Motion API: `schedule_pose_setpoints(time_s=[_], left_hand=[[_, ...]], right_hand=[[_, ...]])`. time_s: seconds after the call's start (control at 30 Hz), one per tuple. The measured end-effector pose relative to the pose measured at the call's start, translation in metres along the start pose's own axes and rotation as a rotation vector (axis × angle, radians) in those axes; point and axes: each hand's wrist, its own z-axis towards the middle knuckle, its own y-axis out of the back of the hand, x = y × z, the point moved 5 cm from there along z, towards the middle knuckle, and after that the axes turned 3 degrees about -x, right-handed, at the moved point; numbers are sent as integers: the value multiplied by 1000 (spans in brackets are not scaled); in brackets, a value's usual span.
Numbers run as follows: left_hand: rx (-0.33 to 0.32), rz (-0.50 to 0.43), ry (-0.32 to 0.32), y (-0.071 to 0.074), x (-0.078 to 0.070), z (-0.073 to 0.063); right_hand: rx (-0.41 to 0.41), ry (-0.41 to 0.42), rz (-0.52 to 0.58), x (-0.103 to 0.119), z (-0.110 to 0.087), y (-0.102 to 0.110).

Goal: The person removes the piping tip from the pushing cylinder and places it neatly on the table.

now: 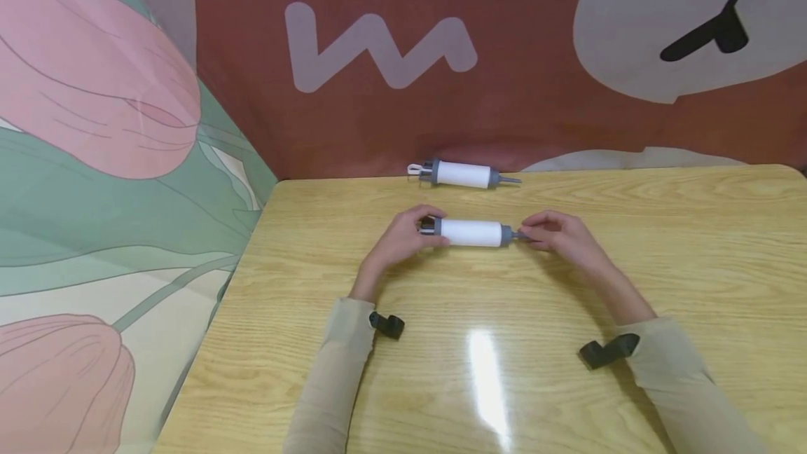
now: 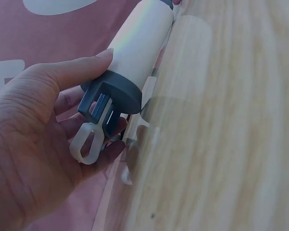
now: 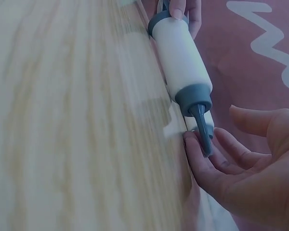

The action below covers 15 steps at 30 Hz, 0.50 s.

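Observation:
A white tube with grey end caps, like an icing syringe (image 1: 471, 232), lies lengthwise between my two hands just over or on the table. Its tapered grey nozzle (image 3: 200, 126) points right, and a pale loop handle (image 2: 88, 144) sticks out at the left end. My left hand (image 1: 403, 235) grips the left cap, thumb on the white barrel and fingers behind it. The right hand (image 1: 561, 238) is at the nozzle; in the right wrist view its fingers curve loosely beside and under the tip, with the thumb standing apart from it.
A second, similar syringe (image 1: 463, 174) lies behind, near the table's back edge, its nozzle also to the right. The wooden table (image 1: 302, 370) meets a printed reddish-brown backdrop (image 1: 353, 125) there. Another printed cloth (image 1: 126, 230) hangs along the left side.

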Motion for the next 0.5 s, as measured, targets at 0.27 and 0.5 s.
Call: schedule_pose_setpoints(time_s=[0.27,0.5], left_hand=[[-1,-7,-9,-1,-2,0],[-17,-18,-9,-1,-3,0]], right_hand=[[15,-13,46,-3,1,-1],[19,-35,66,-3,2,-2]])
